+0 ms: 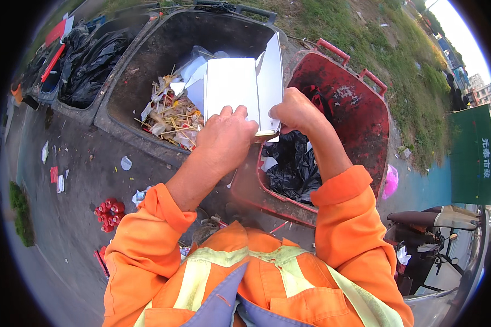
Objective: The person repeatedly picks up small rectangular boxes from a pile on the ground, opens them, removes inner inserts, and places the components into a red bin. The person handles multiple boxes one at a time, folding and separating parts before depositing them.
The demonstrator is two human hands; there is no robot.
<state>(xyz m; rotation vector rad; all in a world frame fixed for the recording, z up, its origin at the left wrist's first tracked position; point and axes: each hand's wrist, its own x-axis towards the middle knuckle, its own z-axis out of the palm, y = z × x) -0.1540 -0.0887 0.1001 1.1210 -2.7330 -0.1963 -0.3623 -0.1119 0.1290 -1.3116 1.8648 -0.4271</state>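
A white cardboard box (231, 86) with raised flaps is held between both hands, over the gap where two wheeled bins meet. My left hand (226, 137) grips its near edge, fingers lying on the white panel. At the box's right side, my right hand (296, 109) pinches the near corner of the side flap. Beneath and to the left, the dark grey bin (127, 88) contains loose litter (174, 116) with thin wooden sticks and plastic film. The red bin (352, 118) on the right holds black plastic bags (292, 171).
Another bin with black bags (94, 61) stands at the left. Red bottles (109, 214) and scattered litter lie on the pavement. A pink bag (390, 182) is right of the red bin. A parked vehicle with handlebars (448, 257) stands lower right; grass (364, 45) lies behind the bins.
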